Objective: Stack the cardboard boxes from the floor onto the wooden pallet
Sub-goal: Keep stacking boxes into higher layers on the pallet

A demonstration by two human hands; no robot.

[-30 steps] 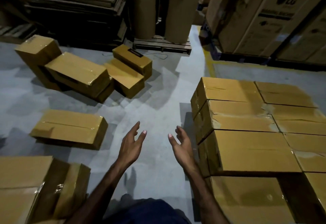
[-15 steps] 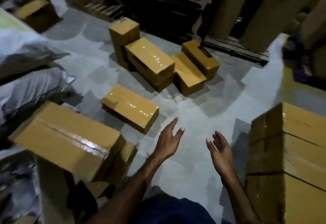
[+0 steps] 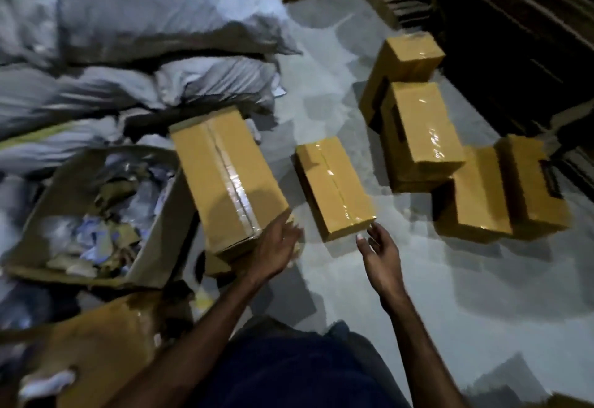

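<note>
A large taped cardboard box [image 3: 225, 179] lies tilted at centre left, propped on other cardboard. My left hand [image 3: 278, 245] reaches its near right corner with relaxed fingers, touching or almost touching it. A flatter taped box [image 3: 334, 187] lies on the grey floor just right of it. My right hand [image 3: 379, 248] hovers open just below that box's near corner, holding nothing. Several more boxes [image 3: 421, 137] lie in a loose cluster at the right. The pallet and its stacked boxes are out of view.
An open carton of paper and cardboard scraps [image 3: 93, 214] sits at the left. Grey-white sacks [image 3: 128, 41] are piled behind it. Torn cardboard [image 3: 106, 349] lies at the lower left. Dark stacked pallets [image 3: 514, 37] line the right back. Bare floor [image 3: 418, 295] spreads at lower right.
My view has swung left, off the stacked boxes and onto the floor boxes. Both hands have moved forward to the two nearest boxes, the left one reaching the large tilted box.
</note>
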